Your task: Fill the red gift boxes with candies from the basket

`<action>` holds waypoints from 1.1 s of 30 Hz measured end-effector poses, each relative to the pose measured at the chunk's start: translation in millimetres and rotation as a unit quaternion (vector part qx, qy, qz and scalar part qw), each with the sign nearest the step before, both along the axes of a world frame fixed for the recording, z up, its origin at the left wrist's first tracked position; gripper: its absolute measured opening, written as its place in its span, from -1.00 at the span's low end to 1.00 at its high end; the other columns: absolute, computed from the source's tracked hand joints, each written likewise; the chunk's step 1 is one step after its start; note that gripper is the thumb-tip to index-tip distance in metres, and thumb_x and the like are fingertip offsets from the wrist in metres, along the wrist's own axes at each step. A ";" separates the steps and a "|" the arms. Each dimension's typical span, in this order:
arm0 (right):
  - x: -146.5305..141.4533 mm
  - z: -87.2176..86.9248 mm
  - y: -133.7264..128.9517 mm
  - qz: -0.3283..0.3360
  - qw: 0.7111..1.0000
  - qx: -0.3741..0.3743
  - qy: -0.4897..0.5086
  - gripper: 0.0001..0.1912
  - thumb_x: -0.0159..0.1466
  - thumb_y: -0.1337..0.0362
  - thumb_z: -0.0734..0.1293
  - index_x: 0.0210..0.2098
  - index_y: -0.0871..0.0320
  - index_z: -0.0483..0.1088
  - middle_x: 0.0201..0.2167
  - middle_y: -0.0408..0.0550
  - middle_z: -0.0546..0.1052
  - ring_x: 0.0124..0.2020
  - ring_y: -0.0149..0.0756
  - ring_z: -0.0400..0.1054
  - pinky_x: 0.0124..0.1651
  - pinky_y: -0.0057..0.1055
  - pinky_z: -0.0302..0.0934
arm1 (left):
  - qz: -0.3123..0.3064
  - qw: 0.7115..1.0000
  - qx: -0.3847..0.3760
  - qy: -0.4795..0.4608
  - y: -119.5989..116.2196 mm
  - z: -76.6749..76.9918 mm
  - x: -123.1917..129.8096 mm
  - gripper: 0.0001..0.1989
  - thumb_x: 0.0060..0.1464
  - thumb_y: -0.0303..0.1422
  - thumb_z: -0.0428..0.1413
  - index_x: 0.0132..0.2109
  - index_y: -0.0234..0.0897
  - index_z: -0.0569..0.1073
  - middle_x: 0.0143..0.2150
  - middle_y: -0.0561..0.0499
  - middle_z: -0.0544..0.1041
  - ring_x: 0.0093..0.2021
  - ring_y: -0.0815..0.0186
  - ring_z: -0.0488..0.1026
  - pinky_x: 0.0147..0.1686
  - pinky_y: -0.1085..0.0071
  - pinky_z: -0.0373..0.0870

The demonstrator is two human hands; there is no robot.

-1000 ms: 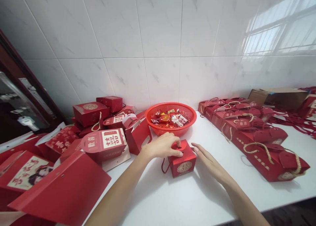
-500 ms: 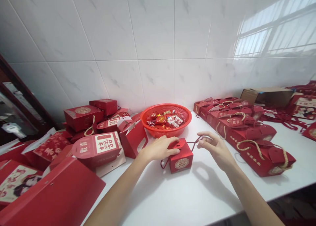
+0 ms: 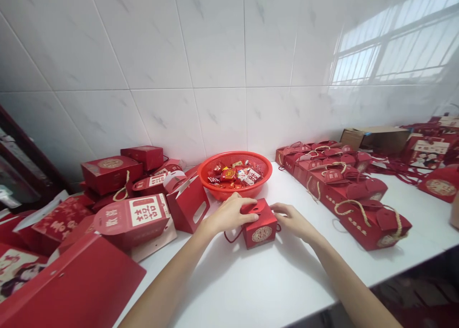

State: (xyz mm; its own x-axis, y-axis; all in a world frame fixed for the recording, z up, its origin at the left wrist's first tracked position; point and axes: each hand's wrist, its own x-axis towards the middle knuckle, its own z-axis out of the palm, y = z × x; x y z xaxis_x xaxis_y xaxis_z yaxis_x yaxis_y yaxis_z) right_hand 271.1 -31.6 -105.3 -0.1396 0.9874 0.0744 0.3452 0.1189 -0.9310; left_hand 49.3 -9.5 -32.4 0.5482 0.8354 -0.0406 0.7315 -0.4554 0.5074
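A small red box (image 3: 261, 232) with a round gold pattern on its front stands on the white table (image 3: 251, 289). My left hand (image 3: 234, 214) rests on the left of its top, thumb and fingers on the lid, closed on it. Dark red cord loops out at the left side of the box, and a short bit shows at the right. My right hand (image 3: 292, 221) is at the box's right side, fingers bent near its back right edge; its fingertips are partly hidden. Behind the box is a red basket (image 3: 234, 192) of wrapped sweets.
At the left lies a pile of red boxes (image 3: 111, 172), some unfolded or open. Rows of closed red boxes (image 3: 373, 223) with rope handles stand at the right. Farther back are a cardboard box (image 3: 387, 139), dark red cords and more red boxes.
My right hand has moved left and in against the box, and the cord it was pulling out to the right now lies close to the box. The view has shifted slightly right.
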 end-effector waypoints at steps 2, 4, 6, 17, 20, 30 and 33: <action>1.5 0.0 -0.2 0.013 1.000 -0.014 0.008 -0.75 0.13 0.11 0.29 -0.40 0.17 0.47 -0.34 0.01 0.59 -0.27 -0.15 0.46 -0.18 -0.24 0.32 | 0.009 1.000 0.005 -0.003 -1.8 0.4 1.4 -0.44 0.08 -0.02 0.13 0.18 -0.13 0.48 0.03 -0.13 0.48 0.10 0.00 0.39 0.07 0.21 0.32; 4.1 4.9 -1.1 -0.010 0.999 -0.022 0.040 -0.77 0.08 0.11 0.34 -0.51 0.16 0.40 -0.46 -0.05 0.56 -0.36 -0.21 0.43 -0.21 -0.27 0.29 | 0.018 1.000 0.014 -0.005 -3.5 0.2 3.5 -0.47 0.06 -0.05 0.15 0.13 -0.16 0.51 0.01 -0.13 0.47 0.11 0.00 0.38 0.09 0.20 0.31; 7.9 13.5 -2.7 -0.026 0.993 -0.036 0.113 -0.78 0.05 0.12 0.37 -0.50 0.15 0.36 -0.51 -0.08 0.54 -0.40 -0.26 0.42 -0.20 -0.29 0.27 | 0.031 0.999 0.026 -0.009 -4.2 -0.4 5.6 -0.49 0.05 -0.09 0.17 0.12 -0.19 0.51 0.01 -0.14 0.46 0.10 0.01 0.38 0.09 0.18 0.31; 4.2 85.8 -20.9 -0.027 0.963 0.042 0.264 -0.62 0.00 0.17 0.52 -0.24 0.12 0.40 -0.36 -0.07 0.59 -0.25 -0.24 0.47 -0.05 -0.22 0.28 | -0.023 0.920 -0.159 -0.358 -19.4 38.2 -5.7 -0.42 0.13 -0.09 0.18 0.22 -0.25 0.36 0.20 -0.21 0.44 0.11 0.01 0.46 0.12 0.10 0.34; -14.6 97.4 -26.1 0.007 0.974 0.068 0.215 -0.66 0.07 0.16 0.48 -0.21 0.10 0.37 -0.34 -0.08 0.58 -0.25 -0.23 0.48 -0.10 -0.23 0.31 | -0.086 0.872 -0.172 -0.449 -30.2 48.0 -7.7 -0.45 0.16 -0.08 0.17 0.22 -0.18 0.36 0.35 -0.16 0.26 0.22 -0.03 0.36 0.20 0.06 0.27; -59.2 87.8 -23.8 -0.038 0.979 0.195 0.037 -0.71 0.15 0.34 0.32 -0.11 0.09 0.33 -0.52 -0.25 0.44 -0.44 -0.32 0.37 -0.28 -0.33 0.28 | -0.173 0.856 -0.200 -0.445 -41.0 42.4 -4.7 -0.31 0.17 -0.03 0.13 0.37 -0.04 0.16 0.48 -0.06 0.00 0.43 -0.13 -0.05 0.32 -0.03 0.10; -52.4 93.8 -23.0 -0.062 0.969 0.227 0.076 -0.82 0.16 0.32 0.30 -0.21 0.11 0.37 -0.52 -0.20 0.47 -0.46 -0.33 0.38 -0.32 -0.35 0.29 | -0.165 0.877 -0.172 -0.417 -48.3 43.7 -5.1 -0.29 0.15 -0.12 0.19 0.38 0.01 0.13 0.48 -0.03 -0.03 0.44 -0.08 -0.06 0.31 0.01 0.14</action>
